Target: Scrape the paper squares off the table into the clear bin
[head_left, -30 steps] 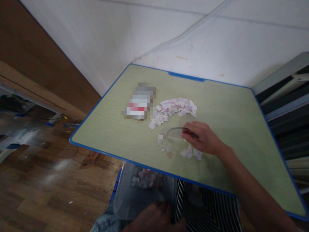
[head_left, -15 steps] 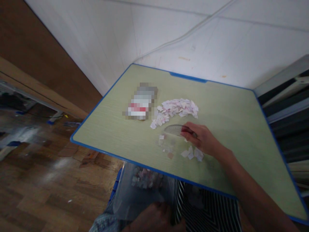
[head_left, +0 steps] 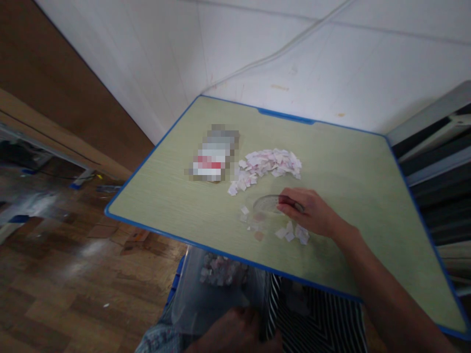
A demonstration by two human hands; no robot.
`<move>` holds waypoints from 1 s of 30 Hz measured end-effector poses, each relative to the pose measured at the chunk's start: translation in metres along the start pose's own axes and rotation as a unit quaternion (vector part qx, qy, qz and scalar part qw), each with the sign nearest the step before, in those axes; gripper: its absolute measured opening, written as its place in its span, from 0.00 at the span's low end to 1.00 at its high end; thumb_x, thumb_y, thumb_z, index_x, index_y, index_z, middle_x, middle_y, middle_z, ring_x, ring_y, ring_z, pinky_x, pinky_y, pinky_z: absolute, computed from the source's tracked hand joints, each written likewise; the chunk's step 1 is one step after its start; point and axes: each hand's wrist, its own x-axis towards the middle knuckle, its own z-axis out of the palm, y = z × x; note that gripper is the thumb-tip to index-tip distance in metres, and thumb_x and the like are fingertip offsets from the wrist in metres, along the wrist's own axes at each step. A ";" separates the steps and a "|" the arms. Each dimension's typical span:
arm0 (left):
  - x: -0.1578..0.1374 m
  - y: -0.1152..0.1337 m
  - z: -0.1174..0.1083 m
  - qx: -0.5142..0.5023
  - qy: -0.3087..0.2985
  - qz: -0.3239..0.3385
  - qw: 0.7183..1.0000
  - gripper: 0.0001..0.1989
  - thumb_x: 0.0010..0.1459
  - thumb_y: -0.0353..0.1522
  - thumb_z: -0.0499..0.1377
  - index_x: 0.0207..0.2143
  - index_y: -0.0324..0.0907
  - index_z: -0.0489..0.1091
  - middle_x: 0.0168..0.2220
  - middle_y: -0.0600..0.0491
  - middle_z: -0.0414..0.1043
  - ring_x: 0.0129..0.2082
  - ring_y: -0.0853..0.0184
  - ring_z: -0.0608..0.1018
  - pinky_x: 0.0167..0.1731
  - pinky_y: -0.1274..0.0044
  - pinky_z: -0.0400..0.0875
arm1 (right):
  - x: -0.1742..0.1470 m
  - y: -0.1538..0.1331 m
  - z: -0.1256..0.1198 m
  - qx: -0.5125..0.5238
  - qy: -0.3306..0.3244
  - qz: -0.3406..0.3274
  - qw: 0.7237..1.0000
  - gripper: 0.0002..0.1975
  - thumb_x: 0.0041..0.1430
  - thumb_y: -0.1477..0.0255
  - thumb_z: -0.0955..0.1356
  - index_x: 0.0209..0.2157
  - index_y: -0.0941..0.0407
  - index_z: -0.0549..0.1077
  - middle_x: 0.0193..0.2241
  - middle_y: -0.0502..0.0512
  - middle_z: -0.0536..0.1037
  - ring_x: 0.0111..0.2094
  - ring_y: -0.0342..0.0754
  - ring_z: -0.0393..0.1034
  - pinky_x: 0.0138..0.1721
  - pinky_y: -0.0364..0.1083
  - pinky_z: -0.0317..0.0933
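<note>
My right hand [head_left: 311,212] rests on the green tabletop [head_left: 353,171] and grips a clear flat plastic protractor-like scraper [head_left: 267,202] that reaches out to its left. A few white paper scraps [head_left: 294,233] lie just under and in front of this hand. A larger heap of white and pink scraps [head_left: 270,164] lies behind the scraper. Below the table edge my left hand [head_left: 235,333] holds a clear plastic container [head_left: 217,294] with several scraps inside.
A blurred-out object [head_left: 213,154] sits left of the scrap heap. The table has a blue rim [head_left: 147,228] and stands against a white wall. Wooden floor lies to the left, dark shelving [head_left: 434,162] to the right.
The scraper in my right hand has tilted down a little toward the tabletop; the hand itself has hardly shifted. The view wobbled slightly.
</note>
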 end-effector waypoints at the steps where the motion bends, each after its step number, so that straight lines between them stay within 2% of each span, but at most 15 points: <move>1: 0.000 0.000 0.001 0.001 -0.004 0.001 1.000 0.12 0.63 0.37 0.56 0.48 0.48 0.60 0.23 0.60 0.67 0.19 0.67 0.70 0.13 0.77 0.57 | 0.000 0.000 -0.001 0.004 -0.010 -0.012 1.000 0.10 0.59 0.69 0.62 0.25 0.56 0.63 0.18 0.48 0.66 0.20 0.40 0.58 0.24 0.40 0.51; 5: -0.003 0.002 0.004 0.000 -0.017 -0.001 1.000 0.15 0.62 0.36 0.58 0.50 0.48 0.58 0.24 0.60 0.68 0.19 0.67 0.70 0.13 0.78 0.58 | -0.004 0.000 -0.007 0.019 0.014 -0.011 1.000 0.10 0.59 0.70 0.62 0.24 0.56 0.63 0.17 0.46 0.65 0.19 0.39 0.58 0.22 0.39 0.51; 8: -0.002 0.003 0.002 -0.001 -0.021 -0.006 1.000 0.16 0.62 0.36 0.58 0.50 0.48 0.58 0.24 0.60 0.68 0.19 0.67 0.70 0.13 0.77 0.57 | -0.006 0.002 -0.010 -0.010 0.042 -0.002 0.999 0.09 0.58 0.71 0.62 0.24 0.56 0.63 0.16 0.46 0.64 0.18 0.39 0.57 0.22 0.39 0.51; 13: 0.001 0.000 -0.006 -0.008 -0.063 0.011 0.998 0.16 0.63 0.35 0.57 0.51 0.47 0.56 0.25 0.60 0.69 0.20 0.67 0.71 0.13 0.78 0.58 | -0.007 0.000 -0.006 -0.012 0.004 -0.044 0.999 0.11 0.58 0.70 0.62 0.22 0.56 0.62 0.16 0.46 0.63 0.18 0.39 0.56 0.23 0.40 0.50; 19: -0.001 0.001 -0.002 -0.002 -0.081 0.018 0.997 0.18 0.64 0.35 0.55 0.53 0.46 0.53 0.26 0.59 0.69 0.20 0.67 0.71 0.14 0.77 0.57 | -0.002 -0.005 0.007 0.029 0.015 -0.010 0.999 0.09 0.60 0.69 0.61 0.25 0.55 0.62 0.17 0.46 0.64 0.19 0.39 0.57 0.23 0.39 0.51; 23: 0.000 0.001 -0.004 -0.012 -0.080 0.013 0.997 0.17 0.64 0.35 0.55 0.52 0.46 0.54 0.24 0.59 0.68 0.20 0.67 0.71 0.13 0.77 0.55 | 0.000 -0.006 0.011 0.035 -0.001 0.013 0.999 0.09 0.60 0.69 0.61 0.26 0.55 0.62 0.18 0.47 0.65 0.19 0.39 0.57 0.23 0.39 0.51; 30: 0.003 0.001 -0.008 -0.015 -0.093 0.017 0.995 0.17 0.63 0.35 0.57 0.51 0.46 0.54 0.26 0.59 0.70 0.22 0.67 0.73 0.14 0.77 0.58 | -0.005 -0.004 -0.005 -0.010 0.018 0.035 0.999 0.09 0.57 0.70 0.62 0.24 0.56 0.62 0.16 0.46 0.63 0.18 0.39 0.56 0.22 0.40 0.49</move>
